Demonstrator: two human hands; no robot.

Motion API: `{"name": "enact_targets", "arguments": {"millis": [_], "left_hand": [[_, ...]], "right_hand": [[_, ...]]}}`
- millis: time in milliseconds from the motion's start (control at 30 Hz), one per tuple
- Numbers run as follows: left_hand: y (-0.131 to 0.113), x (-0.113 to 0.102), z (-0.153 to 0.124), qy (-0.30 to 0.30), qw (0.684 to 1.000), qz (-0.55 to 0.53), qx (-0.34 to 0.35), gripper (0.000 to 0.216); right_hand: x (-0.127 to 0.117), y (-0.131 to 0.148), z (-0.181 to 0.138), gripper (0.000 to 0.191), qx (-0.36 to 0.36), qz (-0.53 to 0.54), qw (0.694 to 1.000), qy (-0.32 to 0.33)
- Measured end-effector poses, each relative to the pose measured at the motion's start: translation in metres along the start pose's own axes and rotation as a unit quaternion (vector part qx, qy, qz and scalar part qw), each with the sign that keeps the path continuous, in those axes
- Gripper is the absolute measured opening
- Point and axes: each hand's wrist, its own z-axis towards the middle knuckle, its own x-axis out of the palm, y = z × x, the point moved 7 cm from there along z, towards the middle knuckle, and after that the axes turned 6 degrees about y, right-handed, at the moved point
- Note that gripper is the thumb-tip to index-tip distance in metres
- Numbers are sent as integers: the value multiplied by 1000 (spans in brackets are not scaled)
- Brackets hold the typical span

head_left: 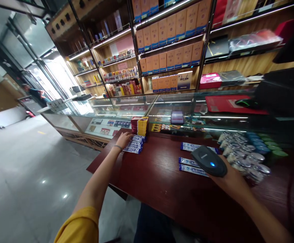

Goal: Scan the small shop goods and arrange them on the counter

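Observation:
My left hand [124, 138] reaches out over the dark red wooden table [159, 182] and rests on a pile of blue-and-white stick packs [136, 144]; its fingers lie curled on the near end of the pile. My right hand [226, 180] grips a black barcode scanner [209, 160] with a blue light, its head held over three loose blue-and-white stick packs [191, 167] on the table. A stack of red and yellow boxes [140, 125] stands just behind the pile.
Several round silver-lidded tins [245, 153] and blue and green lids crowd the table's right side. A glass display counter [137, 111] runs behind the table, with product shelves [169, 47] behind it. Grey tiled floor lies to the left; a person [37, 94] stands far off.

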Motion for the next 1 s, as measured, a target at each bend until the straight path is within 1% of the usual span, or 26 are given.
{"name": "enact_targets", "arguments": {"millis": [67, 200, 433, 533, 633, 733, 800, 900, 1000], "left_hand": [[0, 0, 1, -1, 1000, -7, -7, 40], [0, 1, 2, 4, 1000, -17, -14, 41], [4, 1, 1, -10, 998, -48, -26, 50], [2, 0, -1, -27, 998, -55, -15, 52], [-7, -3, -3, -60, 997, -57, -5, 53], [-26, -9, -3, -112, 992, -61, 9, 47], [-46, -13, -2, -162, 984, -65, 25, 39], [-84, -18, 1, -234, 967, -83, 56, 30], [-128, -18, 6, -271, 951, -120, 92, 28]], "right_hand": [[0, -2, 1, 38, 13, 6, 1000, 4], [-2, -7, 2, 39, 25, 17, 1000, 7], [-6, -8, 2, 44, 14, 28, 999, -23], [-7, -7, 3, 47, 11, 31, 999, -32], [-10, -8, 3, 47, 17, 37, 998, -40], [-13, -10, 4, 46, 11, 45, 998, -47], [-15, -12, 5, 48, 0, 50, 997, -50], [-20, -17, 8, 50, -16, 66, 996, -60], [-28, -20, 11, 46, -26, 91, 991, -91]]}}
